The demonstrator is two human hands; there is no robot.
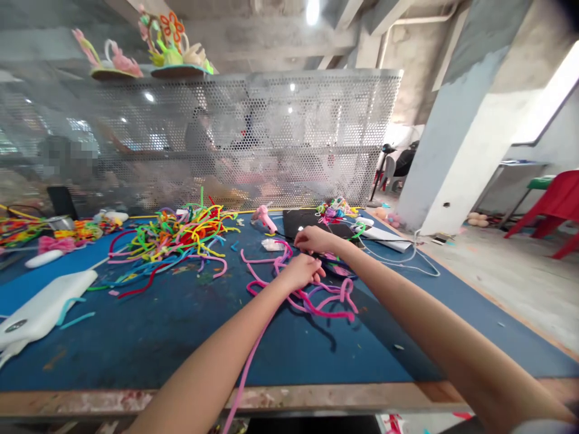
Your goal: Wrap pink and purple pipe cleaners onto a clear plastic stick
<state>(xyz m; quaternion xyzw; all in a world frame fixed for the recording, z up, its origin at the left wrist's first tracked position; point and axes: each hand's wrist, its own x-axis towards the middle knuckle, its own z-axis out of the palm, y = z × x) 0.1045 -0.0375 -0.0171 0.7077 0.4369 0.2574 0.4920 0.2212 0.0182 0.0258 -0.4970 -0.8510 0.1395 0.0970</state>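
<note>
head view: loose pink fuzzy stems (321, 311) sprawl at six o'clock, long axis roughly ten to four, nearer the left hand (304, 271) than the right hand (314, 240). both hands have fingers curled inward; what they pinch, if anything, i cannot tell. a multicoloured pile (194, 232) sits at nine on the blue worktop (181, 337); a perforated screen (271, 138) stands at twelve, a red chair (561, 202) at three.

No readable text, label, brand, number or sign shows anywhere
</note>
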